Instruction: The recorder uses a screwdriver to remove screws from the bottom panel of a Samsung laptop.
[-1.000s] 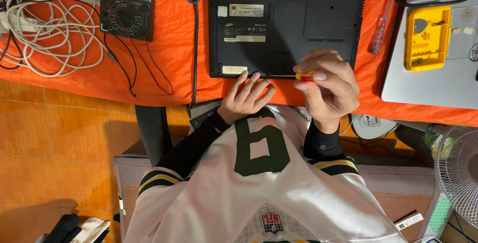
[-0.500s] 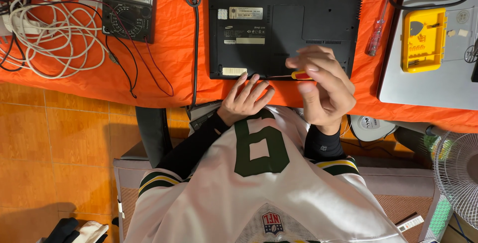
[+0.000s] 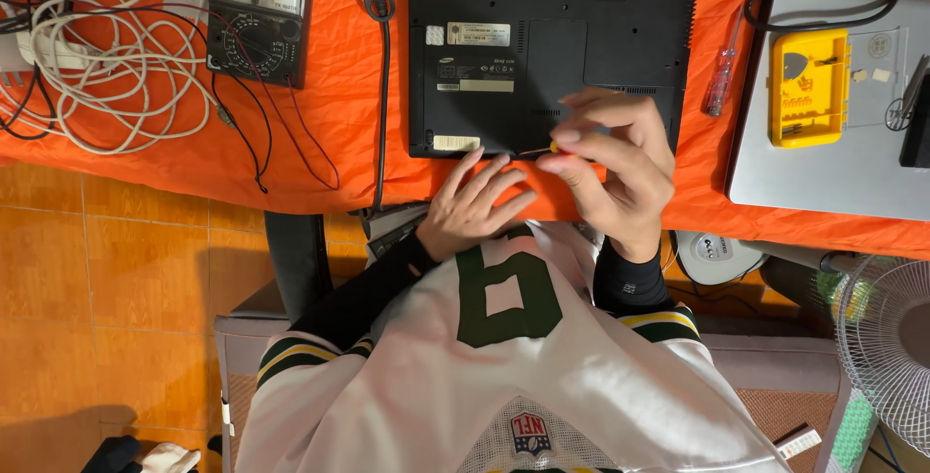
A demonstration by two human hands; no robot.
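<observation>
- Pinching a small yellow-handled screwdriver (image 3: 542, 151), the right hand (image 3: 615, 168) is clenched around it, thumb and fingers closed on the handle, with the thin shaft pointing left along the near edge of the laptop (image 3: 552, 47).
- The tip sits at or just above the near rim of the laptop, close to a pale sticker; whether it is seated in a screw cannot be told, since the spot is too small to read.
- The left hand (image 3: 475, 207) holds nothing: it lies flat with fingers spread on the orange cloth (image 3: 329, 95), fingertips touching the near edge of the laptop, just beside the tip.
- The laptop lies bottom up on the tabletop, black, its labels and vents showing.
- Farther out: a red-handled screwdriver (image 3: 720, 81) just right of the laptop, a yellow bit holder (image 3: 807, 88) on a grey laptop (image 3: 833, 144), a meter (image 3: 260, 13) and a tangle of cables (image 3: 107, 66) to the left, a fan (image 3: 886, 347) at the lower right.
- Risk, as a judgement: the shaft is thin and held at a low angle, so the tip could slip out and scratch the case or round off a screw head.
- The left fingertips are close to the tip; a slip toward them could prick a finger.
- A freed small screw could roll off the near edge of the cloth to the floor (image 3: 126, 289).
</observation>
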